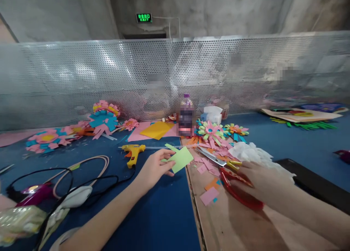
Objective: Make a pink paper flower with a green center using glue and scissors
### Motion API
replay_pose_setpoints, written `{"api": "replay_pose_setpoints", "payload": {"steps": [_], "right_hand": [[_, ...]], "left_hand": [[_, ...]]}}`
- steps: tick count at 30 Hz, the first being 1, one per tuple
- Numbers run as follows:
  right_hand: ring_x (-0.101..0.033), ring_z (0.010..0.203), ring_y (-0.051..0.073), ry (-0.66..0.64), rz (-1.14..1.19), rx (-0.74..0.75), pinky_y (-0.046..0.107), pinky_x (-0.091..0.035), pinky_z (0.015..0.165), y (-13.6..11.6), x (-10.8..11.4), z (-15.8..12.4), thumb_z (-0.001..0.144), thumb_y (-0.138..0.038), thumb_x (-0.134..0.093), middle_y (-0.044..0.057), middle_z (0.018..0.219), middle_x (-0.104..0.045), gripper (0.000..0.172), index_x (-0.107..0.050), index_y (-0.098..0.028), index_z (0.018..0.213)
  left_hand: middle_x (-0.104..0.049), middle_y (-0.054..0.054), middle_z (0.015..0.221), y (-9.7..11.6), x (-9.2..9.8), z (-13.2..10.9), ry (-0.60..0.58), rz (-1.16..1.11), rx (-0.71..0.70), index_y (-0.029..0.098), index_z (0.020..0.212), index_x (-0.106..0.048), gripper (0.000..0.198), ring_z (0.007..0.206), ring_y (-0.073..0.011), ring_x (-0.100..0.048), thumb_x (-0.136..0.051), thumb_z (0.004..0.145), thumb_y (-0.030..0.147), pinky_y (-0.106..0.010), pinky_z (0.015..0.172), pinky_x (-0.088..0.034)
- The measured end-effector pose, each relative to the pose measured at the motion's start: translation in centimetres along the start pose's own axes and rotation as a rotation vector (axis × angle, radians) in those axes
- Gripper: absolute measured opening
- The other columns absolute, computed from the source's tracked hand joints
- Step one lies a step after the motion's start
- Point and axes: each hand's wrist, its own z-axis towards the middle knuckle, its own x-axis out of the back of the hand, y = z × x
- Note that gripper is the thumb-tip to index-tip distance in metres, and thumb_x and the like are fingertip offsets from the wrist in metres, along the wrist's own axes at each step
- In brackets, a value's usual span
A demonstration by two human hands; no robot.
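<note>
My left hand [153, 169] pinches a small light-green piece of paper [179, 158] above the blue table cover. My right hand [259, 181] rests on the wooden board [226, 222], its fingers through the red handles of a pair of scissors [232, 178]. The scissor blades point up and left toward the green paper, apart from it. Small pink and orange paper scraps [209, 196] lie around the scissors.
A yellow glue gun [133, 152] with a black cable lies left of my left hand. Paper flowers [212, 131], a bottle [186, 116], a tissue box [212, 114], white tissue [250, 152] and a black flat object [314, 181] surround the board. A perforated metal screen [109, 79] stands behind.
</note>
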Motion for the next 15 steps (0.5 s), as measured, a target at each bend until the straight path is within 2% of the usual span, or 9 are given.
{"api": "replay_pose_setpoints", "payload": {"steps": [3, 5, 8, 11, 13, 15], "right_hand": [[-0.057, 0.081, 0.033, -0.003, -0.142, -0.064, 0.045, -0.045, 0.069, -0.4, -0.4, -0.8, 0.079, -0.043, -0.054, 0.018, 0.088, -0.062, 0.035, -0.069, -0.013, 0.086], [-0.056, 0.082, 0.033, -0.014, -0.161, -0.075, 0.045, -0.044, 0.071, -0.5, -0.2, -0.6, 0.08, -0.041, -0.053, 0.018, 0.087, -0.061, 0.032, -0.069, -0.013, 0.082], [-0.057, 0.08, 0.029, -0.065, -0.015, -0.127, 0.039, -0.044, 0.068, 0.0, -0.1, 0.2, 0.079, -0.039, -0.052, 0.014, 0.083, -0.062, 0.029, -0.069, -0.016, 0.076], [-0.057, 0.064, 0.023, -0.119, 0.15, -0.313, 0.032, -0.039, 0.056, 0.7, 0.1, 1.0, 0.07, -0.045, -0.058, 0.01, 0.074, -0.064, 0.029, -0.066, -0.017, 0.071], [-0.053, 0.054, 0.018, -0.129, 0.265, -0.385, 0.029, -0.034, 0.05, 1.1, 0.9, 1.4, 0.066, -0.043, -0.061, 0.007, 0.064, -0.063, 0.026, -0.064, -0.017, 0.068], [-0.048, 0.048, 0.014, -0.113, 0.369, -0.363, 0.027, -0.029, 0.047, 1.2, 2.4, 1.8, 0.066, -0.039, -0.063, 0.004, 0.056, -0.06, 0.022, -0.062, -0.017, 0.062]], "left_hand": [[-0.061, -0.008, 0.1, 0.5, -0.1, -0.2, 0.003, -0.035, 0.008, 0.014, 0.102, -0.057, 0.037, 0.075, -0.0156, -0.059, -0.065, 0.071, 0.031, -0.031, 0.061, -0.057], [-0.061, -0.008, 0.101, 0.6, 0.0, -0.3, 0.005, -0.055, 0.014, 0.014, 0.1, -0.057, 0.037, 0.076, -0.0158, -0.059, -0.065, 0.07, 0.031, -0.03, 0.06, -0.057], [-0.061, -0.008, 0.102, 0.7, 0.1, -0.4, 0.024, -0.063, 0.005, 0.014, 0.099, -0.056, 0.035, 0.076, -0.0152, -0.059, -0.065, 0.07, 0.031, -0.028, 0.058, -0.057], [-0.061, -0.007, 0.096, 0.7, 0.3, -0.4, 0.056, -0.064, -0.006, 0.014, 0.097, -0.056, 0.033, 0.071, -0.0141, -0.059, -0.063, 0.071, 0.032, -0.025, 0.052, -0.055], [-0.06, -0.006, 0.092, 0.5, 0.4, -0.3, 0.076, -0.078, -0.01, 0.014, 0.098, -0.055, 0.032, 0.068, -0.0137, -0.059, -0.063, 0.072, 0.031, -0.024, 0.049, -0.054], [-0.06, -0.006, 0.089, 0.4, 0.5, -0.3, 0.088, -0.11, -0.014, 0.014, 0.099, -0.053, 0.033, 0.067, -0.0141, -0.06, -0.063, 0.073, 0.031, -0.024, 0.049, -0.053]]}}
